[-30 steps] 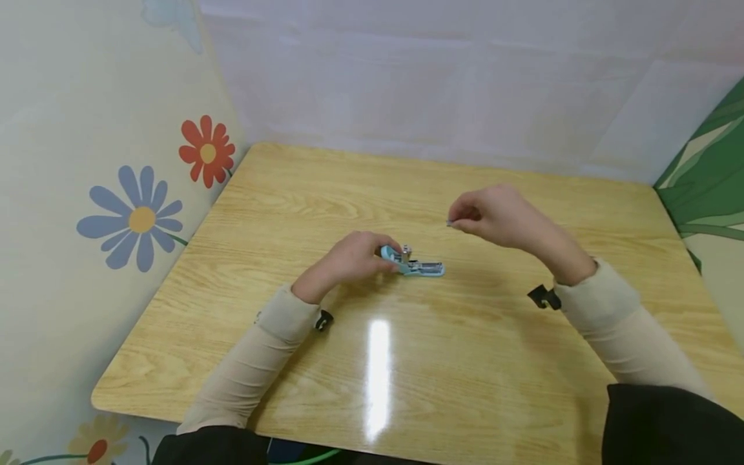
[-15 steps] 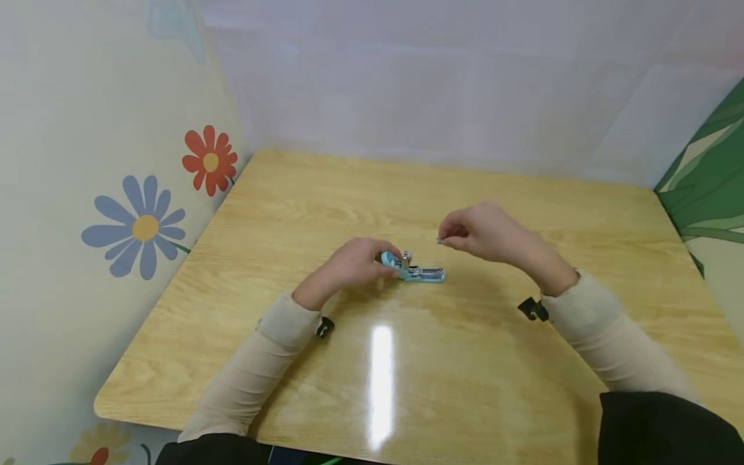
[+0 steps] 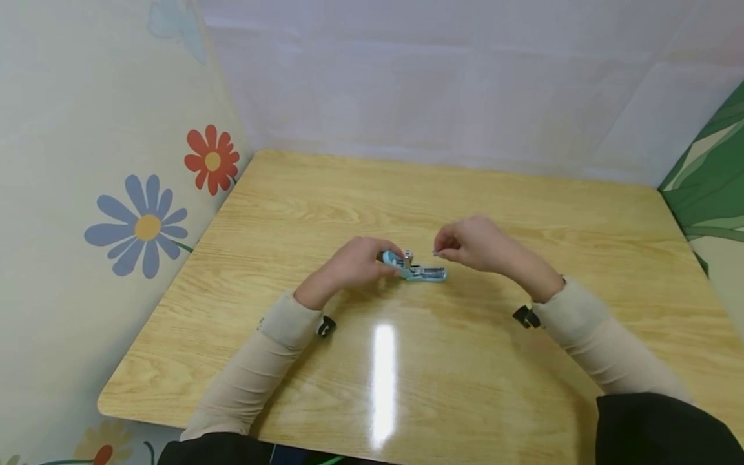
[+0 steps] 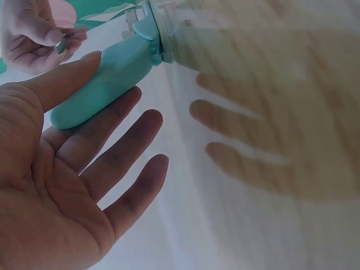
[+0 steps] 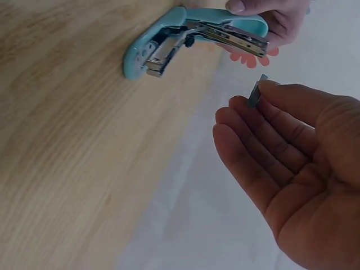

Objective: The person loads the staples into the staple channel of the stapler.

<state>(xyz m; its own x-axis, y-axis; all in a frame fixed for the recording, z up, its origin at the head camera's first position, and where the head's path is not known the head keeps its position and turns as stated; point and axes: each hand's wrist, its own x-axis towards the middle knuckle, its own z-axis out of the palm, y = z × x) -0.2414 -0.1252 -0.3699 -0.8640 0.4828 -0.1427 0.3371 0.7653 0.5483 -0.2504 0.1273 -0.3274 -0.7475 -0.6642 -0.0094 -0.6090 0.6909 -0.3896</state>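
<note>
A light-blue stapler [image 3: 427, 278] stands opened up on the table, its metal staple channel bare. My left hand [image 3: 363, 261] pinches the raised top arm between thumb and index finger; in the left wrist view the other fingers of this hand [image 4: 73, 169] are spread. Just above and right of the stapler, my right hand [image 3: 473, 244] pinches a short strip of staples [image 5: 256, 93] between thumb and fingertips. The strip is apart from the stapler [image 5: 180, 28] in the right wrist view.
The wooden table [image 3: 494, 387] extends all around the stapler. A white sheet [image 3: 436, 97] hangs behind its far edge. Painted walls stand at the left and right, and a bright reflection lies on the tabletop in front.
My right hand has come down and left, bringing the staple strip nearer to the stapler. My left hand keeps its grip on the stapler, nearly unmoved.
</note>
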